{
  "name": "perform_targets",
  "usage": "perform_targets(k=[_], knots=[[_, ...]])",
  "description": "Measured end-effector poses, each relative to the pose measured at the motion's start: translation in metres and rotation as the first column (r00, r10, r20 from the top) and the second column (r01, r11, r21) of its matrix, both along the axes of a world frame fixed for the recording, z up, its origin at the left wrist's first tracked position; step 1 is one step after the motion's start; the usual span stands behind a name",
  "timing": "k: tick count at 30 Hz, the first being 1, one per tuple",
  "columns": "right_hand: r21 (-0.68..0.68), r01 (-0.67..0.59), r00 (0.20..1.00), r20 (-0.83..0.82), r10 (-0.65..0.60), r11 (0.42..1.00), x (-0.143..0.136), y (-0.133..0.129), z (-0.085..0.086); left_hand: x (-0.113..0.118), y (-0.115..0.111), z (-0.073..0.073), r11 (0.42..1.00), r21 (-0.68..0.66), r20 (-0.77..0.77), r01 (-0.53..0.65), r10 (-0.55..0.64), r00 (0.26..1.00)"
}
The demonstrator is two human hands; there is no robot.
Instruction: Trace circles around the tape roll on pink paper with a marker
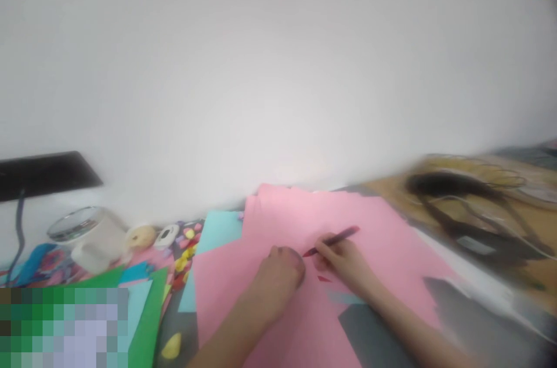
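In the head view, sheets of pink paper lie spread out in front of me. My left hand rests on the paper with its fingers curled over a dark, round, disc-like object. Most of that disc is hidden under the hand, so its kind is unclear. Held in my right hand is a dark pen with a red tip and a reddish end. Its tip points at the disc's right edge; whether it touches the paper is too blurred to tell. A small red scrap lies just below.
Left are green paper, light blue paper, a white mug, a small white device and coloured paper bits. A black strap-like item lies right. A white wall stands behind.
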State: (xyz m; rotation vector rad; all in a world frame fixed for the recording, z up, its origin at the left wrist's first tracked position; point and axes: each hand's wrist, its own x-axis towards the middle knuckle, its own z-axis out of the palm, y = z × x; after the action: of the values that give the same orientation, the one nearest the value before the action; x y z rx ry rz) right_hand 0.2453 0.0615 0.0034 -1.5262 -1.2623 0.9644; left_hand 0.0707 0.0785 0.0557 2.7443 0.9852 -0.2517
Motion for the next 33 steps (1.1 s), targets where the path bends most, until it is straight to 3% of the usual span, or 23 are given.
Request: perform_targets(k=[4,8,12,18,28,33], knots=[[0.098,0.077,0.993,-0.093,-0.068,0.992,-0.006,-0.007,-0.006,-0.003,0.006,-0.006,1.000,-0.007,0.026,-0.018,0.018,0.999],[0.033,0.140,0.982,-0.130,-0.134,0.990,-0.006,-0.009,-0.018,-0.002,0.008,-0.005,1.000,0.002,0.006,0.002,-0.002,1.000],[-0.008,0.117,0.983,-0.143,-0.117,0.993,-0.003,-0.010,-0.026,0.004,0.006,-0.001,0.999,-0.008,-0.063,-0.043,0.042,0.997],[0.051,0.061,0.993,-0.104,-0.055,0.997,-0.001,-0.013,-0.023,0.014,0.005,0.010,0.991,-0.053,-0.144,-0.125,0.116,0.983],[0.063,0.066,0.997,0.042,-0.069,0.996,-0.002,-0.017,-0.017,0.003,0.008,0.005,1.000,-0.019,-0.081,-0.010,0.009,0.997],[0.058,0.088,0.987,0.132,-0.095,0.994,-0.002,-0.030,-0.015,0.006,0.004,0.015,0.998,-0.038,-0.123,-0.043,0.038,0.992]])
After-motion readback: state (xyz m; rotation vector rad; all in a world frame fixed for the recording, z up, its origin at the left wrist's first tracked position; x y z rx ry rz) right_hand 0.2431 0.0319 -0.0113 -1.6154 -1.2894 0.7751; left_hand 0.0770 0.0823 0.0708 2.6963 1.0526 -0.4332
